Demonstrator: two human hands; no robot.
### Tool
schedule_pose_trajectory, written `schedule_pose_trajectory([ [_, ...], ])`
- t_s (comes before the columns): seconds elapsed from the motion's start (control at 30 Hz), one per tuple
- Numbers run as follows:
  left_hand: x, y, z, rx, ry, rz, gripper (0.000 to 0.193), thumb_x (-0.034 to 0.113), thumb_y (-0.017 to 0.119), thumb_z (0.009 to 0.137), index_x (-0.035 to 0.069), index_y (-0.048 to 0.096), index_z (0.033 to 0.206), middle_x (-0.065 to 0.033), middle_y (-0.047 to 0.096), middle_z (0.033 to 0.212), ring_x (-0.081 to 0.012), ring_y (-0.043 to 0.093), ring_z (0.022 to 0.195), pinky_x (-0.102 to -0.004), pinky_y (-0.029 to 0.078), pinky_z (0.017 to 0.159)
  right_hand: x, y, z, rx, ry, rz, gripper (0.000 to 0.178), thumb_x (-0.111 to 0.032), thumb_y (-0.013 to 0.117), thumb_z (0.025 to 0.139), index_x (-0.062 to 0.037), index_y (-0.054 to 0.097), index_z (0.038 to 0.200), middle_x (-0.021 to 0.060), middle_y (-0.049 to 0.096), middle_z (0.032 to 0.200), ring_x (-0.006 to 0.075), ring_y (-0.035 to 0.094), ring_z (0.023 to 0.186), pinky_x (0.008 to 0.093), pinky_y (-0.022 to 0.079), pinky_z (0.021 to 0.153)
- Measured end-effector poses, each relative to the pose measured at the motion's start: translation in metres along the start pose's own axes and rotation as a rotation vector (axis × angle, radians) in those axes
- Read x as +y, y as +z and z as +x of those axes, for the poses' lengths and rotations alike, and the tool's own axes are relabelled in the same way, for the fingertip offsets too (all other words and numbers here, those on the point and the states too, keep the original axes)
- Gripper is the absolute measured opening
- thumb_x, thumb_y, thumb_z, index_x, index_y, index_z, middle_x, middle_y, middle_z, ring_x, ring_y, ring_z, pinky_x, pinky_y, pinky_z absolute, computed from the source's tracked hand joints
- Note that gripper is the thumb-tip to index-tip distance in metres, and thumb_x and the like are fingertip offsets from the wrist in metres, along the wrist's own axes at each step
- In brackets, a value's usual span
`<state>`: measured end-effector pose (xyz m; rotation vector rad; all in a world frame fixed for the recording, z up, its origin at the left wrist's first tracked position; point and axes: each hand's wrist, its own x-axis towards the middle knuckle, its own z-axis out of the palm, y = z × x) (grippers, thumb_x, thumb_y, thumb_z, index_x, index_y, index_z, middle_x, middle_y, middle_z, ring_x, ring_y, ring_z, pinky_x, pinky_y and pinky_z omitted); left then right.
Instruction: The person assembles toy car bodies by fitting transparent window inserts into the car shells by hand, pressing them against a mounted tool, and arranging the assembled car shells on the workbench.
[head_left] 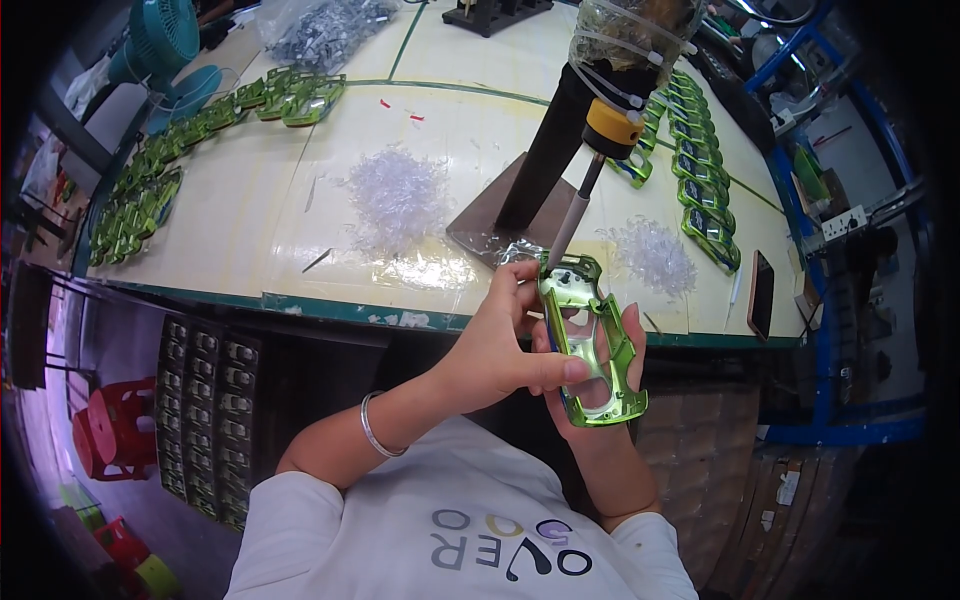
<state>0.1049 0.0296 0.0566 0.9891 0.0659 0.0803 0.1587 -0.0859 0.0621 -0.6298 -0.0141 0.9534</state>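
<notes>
Both my hands hold a shiny green plastic frame (612,345) over the table's front edge. It has large openings and a silvery inner face turned up. My left hand (505,340) grips its left side, with the thumb lying across the lower part. From beneath and the right, my right hand (632,352) supports it; some of those fingers are hidden behind the frame. A mounted tool with a yellow collar (612,128) reaches down from a dark stand (540,150). Its grey rod (572,228) ends at the frame's upper left corner; whether it touches cannot be made out.
Heaps of small clear plastic pieces (397,200) lie on the pale table (230,235). Rows of green frames run along the left (140,215) and right (705,190) sides. A phone (761,293) lies at the right edge, and a teal fan (165,45) stands back left.
</notes>
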Motion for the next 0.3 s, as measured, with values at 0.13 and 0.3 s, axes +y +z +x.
schedule_pose_trajectory([
  [0.13,-0.001,0.000,0.000,0.012,0.034,0.022,0.092,0.010,0.073,0.061,-0.005,0.007,0.122,-0.0168,0.041,0.110,-0.0144,0.047,0.082,-0.0215,0.047,0.051,0.000,-0.002,0.004,0.007,-0.019,-0.059,0.059,-0.056,0.024,0.082,-0.0044,0.045,0.102,0.0112,0.051,0.068,0.0169,0.051,0.047,0.0247,0.041,0.036],
  [0.3,-0.010,-0.006,0.000,0.008,0.071,0.038,0.094,0.011,0.073,0.061,-0.003,0.006,0.125,-0.0172,0.040,0.113,-0.0184,0.047,0.089,-0.0262,0.048,0.066,0.000,0.000,0.008,0.084,-0.006,-0.050,0.056,-0.056,0.025,0.082,-0.0055,0.044,0.098,0.0128,0.051,0.067,0.0172,0.050,0.043,0.0250,0.042,0.034],
])
